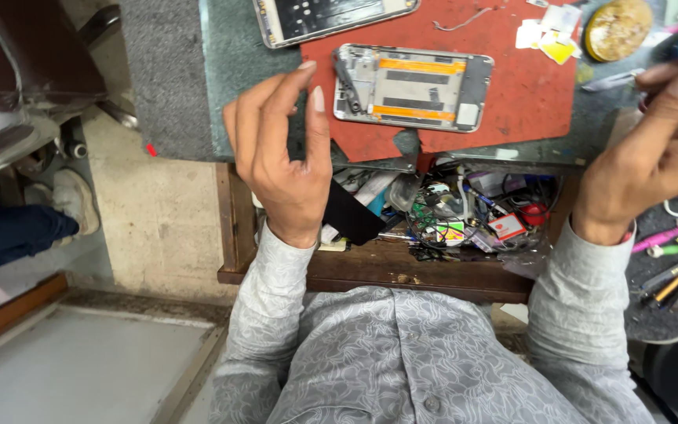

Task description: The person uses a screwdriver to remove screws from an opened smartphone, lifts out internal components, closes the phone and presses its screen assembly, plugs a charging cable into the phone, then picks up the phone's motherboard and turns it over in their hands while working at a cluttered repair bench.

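left hand (280,153): raised, fingers spread, nothing held; opened phone frame (411,86) lies just right of the fingertips, on the red mat (527,94).
step: judged a pause in phone disassembly; a careful, light pick-up is called for next.
drawer (441,216): open below the mat, crammed with wires and parts.
right hand (657,149): fingers curled at frame edge; a small tool seems pinched, cannot be told.

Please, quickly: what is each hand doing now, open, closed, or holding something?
Left hand: open, fingers loosely curled, holding nothing.
Right hand: fingers bent together near the picture edge; whether they hold something cannot be told.
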The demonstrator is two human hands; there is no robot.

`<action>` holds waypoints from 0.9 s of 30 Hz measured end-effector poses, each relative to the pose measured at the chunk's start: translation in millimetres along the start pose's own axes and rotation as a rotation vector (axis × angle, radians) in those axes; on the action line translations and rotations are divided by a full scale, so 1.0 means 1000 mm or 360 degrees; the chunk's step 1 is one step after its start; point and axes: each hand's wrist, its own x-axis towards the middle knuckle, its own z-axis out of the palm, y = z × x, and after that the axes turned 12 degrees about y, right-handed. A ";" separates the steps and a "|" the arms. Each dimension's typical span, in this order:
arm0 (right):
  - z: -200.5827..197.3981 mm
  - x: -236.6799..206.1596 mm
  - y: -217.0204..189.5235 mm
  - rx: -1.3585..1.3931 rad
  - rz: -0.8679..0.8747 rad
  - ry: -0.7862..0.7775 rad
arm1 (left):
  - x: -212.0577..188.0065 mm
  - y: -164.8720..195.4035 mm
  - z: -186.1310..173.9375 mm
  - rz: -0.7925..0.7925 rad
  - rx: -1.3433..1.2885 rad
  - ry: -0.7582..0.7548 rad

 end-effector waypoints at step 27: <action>0.040 0.013 -0.109 -0.0802 -0.0664 -0.1103 | -0.007 0.006 -0.007 -0.0196 -0.0197 -0.0339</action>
